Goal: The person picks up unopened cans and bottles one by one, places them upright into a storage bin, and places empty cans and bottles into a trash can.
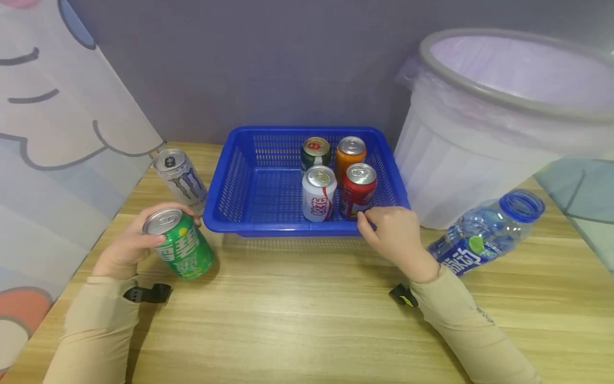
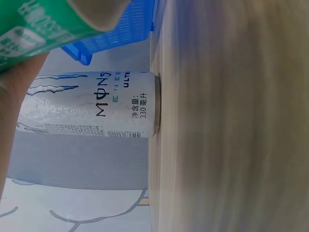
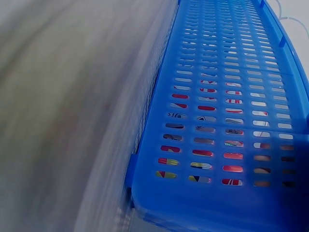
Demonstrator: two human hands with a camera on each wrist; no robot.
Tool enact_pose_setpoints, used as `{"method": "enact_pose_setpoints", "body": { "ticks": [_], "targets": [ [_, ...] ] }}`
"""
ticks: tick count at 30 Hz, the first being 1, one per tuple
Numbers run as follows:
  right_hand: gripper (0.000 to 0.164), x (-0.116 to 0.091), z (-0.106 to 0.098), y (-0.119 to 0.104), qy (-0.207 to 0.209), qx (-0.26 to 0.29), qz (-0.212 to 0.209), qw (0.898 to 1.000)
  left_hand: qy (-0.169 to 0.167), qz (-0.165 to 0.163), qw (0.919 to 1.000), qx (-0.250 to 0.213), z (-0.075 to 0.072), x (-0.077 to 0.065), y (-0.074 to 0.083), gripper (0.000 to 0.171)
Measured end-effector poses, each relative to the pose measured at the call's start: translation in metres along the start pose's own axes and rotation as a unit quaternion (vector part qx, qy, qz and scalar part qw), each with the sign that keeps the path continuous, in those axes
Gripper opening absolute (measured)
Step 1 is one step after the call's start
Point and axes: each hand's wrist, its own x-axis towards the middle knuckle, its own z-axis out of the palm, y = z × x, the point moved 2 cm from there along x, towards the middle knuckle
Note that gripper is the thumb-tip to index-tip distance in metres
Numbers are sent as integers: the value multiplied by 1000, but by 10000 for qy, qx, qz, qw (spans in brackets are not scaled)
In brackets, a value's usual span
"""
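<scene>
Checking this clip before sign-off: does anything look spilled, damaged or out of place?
Nothing looks spilled or damaged. The green can tilts, but the left hand holds it. The one possible oddity is the clear bottle beside the bin: its mouth appears uncapped, though I can't be certain.

In the head view, right of the blue basket (image 1: 288,229), the white bin (image 1: 446,154) runs off the edge; left of the basket, the left hand (image 1: 126,242) partly covers the silver can (image 1: 179,178).

A lined bin (image 1: 455,154) stands at two o'clock, a clear bottle (image 1: 485,236) near three, cartoon panel (image 1: 67,117) at ten, grey wall (image 1: 288,58) at twelve.
</scene>
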Motion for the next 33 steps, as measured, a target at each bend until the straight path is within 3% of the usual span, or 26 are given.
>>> {"method": "enact_pose_setpoints", "body": {
  "ticks": [7, 12, 19, 25, 33],
  "targets": [
    [43, -1, 1, -1, 20, 21, -34, 10000, 93, 290, 9987, -408, -1, -2, 0, 37],
    [43, 0, 0, -2, -13, 49, -31, 10000, 225, 375, 9982, -398, 0, -3, 1, 37],
    [43, 0, -2, 0, -44, 39, -10, 10000, 142, 732, 9946, -722, 5, 3, 6, 40],
    [44, -1, -1, 0, -63, 5, -32, 10000, 98, 1118, 9857, -1256, 13, 8, 15, 44],
    [44, 0, -1, 0, -46, 3, -18, 10000, 149, 1370, 9815, -1328, 28, 18, 28, 46]
  ]
}}
